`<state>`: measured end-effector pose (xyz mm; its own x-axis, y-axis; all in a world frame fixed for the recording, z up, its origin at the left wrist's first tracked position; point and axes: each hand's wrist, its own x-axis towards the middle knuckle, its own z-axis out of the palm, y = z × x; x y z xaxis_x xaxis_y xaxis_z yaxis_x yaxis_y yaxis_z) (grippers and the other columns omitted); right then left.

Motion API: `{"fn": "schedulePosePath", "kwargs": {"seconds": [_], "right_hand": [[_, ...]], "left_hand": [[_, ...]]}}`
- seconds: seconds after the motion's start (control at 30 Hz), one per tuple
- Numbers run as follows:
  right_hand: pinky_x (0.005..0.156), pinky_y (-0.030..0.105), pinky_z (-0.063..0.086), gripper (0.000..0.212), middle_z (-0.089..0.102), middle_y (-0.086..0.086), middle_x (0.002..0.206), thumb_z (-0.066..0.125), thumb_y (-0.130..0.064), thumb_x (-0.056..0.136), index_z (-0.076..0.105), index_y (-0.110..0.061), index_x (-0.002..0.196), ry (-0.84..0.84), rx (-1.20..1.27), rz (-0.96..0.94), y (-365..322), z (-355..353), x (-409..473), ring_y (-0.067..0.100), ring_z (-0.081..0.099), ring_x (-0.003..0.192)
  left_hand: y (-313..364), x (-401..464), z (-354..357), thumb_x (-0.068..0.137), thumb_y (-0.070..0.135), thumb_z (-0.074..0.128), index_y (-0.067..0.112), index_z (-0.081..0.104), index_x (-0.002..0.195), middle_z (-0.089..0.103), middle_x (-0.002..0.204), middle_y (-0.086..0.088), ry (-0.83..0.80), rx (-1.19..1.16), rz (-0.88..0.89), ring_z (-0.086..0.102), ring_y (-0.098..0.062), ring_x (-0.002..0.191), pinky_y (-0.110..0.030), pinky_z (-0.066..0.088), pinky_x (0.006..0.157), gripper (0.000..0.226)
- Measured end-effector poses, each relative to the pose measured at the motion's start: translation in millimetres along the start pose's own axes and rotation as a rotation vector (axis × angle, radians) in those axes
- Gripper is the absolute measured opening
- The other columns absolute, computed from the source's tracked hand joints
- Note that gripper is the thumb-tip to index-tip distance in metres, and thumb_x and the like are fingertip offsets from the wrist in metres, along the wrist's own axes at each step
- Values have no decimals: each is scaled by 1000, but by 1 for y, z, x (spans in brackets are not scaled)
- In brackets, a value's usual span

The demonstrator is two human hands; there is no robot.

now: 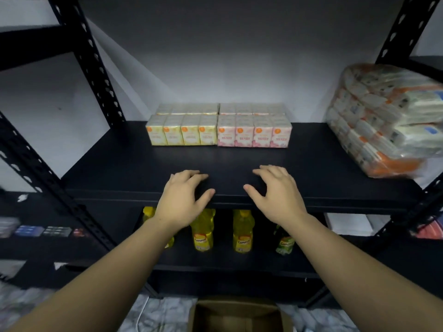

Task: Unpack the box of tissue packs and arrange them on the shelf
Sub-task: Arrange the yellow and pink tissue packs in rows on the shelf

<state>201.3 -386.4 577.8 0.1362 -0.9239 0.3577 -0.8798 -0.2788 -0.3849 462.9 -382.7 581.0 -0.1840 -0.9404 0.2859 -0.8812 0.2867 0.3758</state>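
A yellow block of tissue packs and a pink block of tissue packs stand side by side at the back middle of the black shelf, with more packs behind them. My left hand and my right hand hover over the shelf's front edge, fingers spread and curled, holding nothing. The open cardboard box sits on the floor below, between my forearms; its inside looks dark.
A big plastic-wrapped bundle of tissue packs lies on the shelf's right end. Yellow bottles stand on the shelf below. Black perforated uprights frame both sides. Small items sit on a low left shelf.
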Motion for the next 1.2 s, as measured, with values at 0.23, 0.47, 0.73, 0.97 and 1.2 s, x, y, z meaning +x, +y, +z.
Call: {"fn": "schedulePosePath", "kwargs": {"seconds": [0.23, 0.47, 0.73, 0.97, 1.2], "right_hand": [[89, 42, 52, 28, 66, 2, 105, 73, -32, 94, 74, -8, 109, 255, 163, -161, -7, 28, -66, 23, 59, 102], [91, 40, 52, 41, 67, 0, 113, 66, -44, 96, 71, -12, 121, -35, 185, 31, -10, 83, -128, 20, 59, 108], [93, 28, 48, 49, 67, 1, 121, 70, -46, 95, 67, -14, 131, -265, 202, 337, 10, 158, -221, 20, 56, 118], [92, 18, 38, 50, 68, 4, 122, 74, -48, 90, 67, -19, 130, -466, 188, 580, 68, 237, -307, 22, 60, 116], [97, 36, 52, 62, 67, 5, 122, 75, -59, 83, 66, -22, 132, -683, 212, 712, 139, 354, -391, 27, 62, 117]], "left_hand": [[3, -59, 21, 90, 39, 68, 19, 72, 121, 63, 120, 1, 241, 28, 146, 55, -23, 114, -45, 44, 99, 37], [-39, -108, 76, 95, 40, 64, 20, 67, 128, 59, 115, 3, 5, -68, 115, 56, -24, 109, -46, 49, 88, 39], [-82, -190, 168, 94, 57, 51, 20, 60, 138, 57, 122, -1, -375, -147, -55, 53, -26, 115, -45, 50, 94, 59], [-105, -253, 276, 94, 54, 63, 24, 53, 142, 53, 133, 0, -598, -229, -260, 54, -23, 122, -35, 50, 97, 58], [-136, -313, 416, 87, 57, 70, 23, 44, 143, 53, 137, -6, -809, -214, -518, 57, -29, 121, -41, 51, 96, 71]]}}
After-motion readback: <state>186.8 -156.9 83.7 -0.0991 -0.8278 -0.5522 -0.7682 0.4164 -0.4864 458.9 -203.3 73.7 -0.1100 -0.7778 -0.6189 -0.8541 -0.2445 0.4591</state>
